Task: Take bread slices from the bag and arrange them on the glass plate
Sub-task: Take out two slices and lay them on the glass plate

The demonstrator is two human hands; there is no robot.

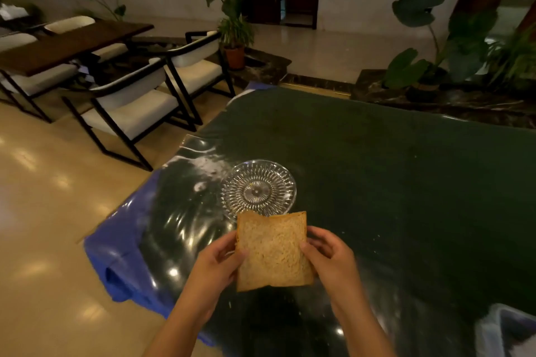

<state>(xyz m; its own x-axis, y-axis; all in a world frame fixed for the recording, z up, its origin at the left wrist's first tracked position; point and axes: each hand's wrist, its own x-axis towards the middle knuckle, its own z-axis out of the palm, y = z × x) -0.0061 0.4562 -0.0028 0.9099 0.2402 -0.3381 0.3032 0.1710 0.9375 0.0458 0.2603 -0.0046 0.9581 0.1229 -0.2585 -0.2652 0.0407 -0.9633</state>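
Observation:
A brown bread slice (274,251) is held upright in the air between both hands, just in front of the glass plate (258,188). My left hand (216,265) pinches its left edge and my right hand (327,251) grips its right edge. The cut-glass plate lies bare on the dark green table (377,171), partly hidden at its near rim by the slice. A pale plastic bag (504,330) shows at the bottom right corner, its contents not visible.
The table's left corner is covered in shiny clear plastic over blue wrap (121,243). Chairs (130,107) and a wooden table (69,43) stand left on the tiled floor. Potted plants (235,26) stand beyond the table.

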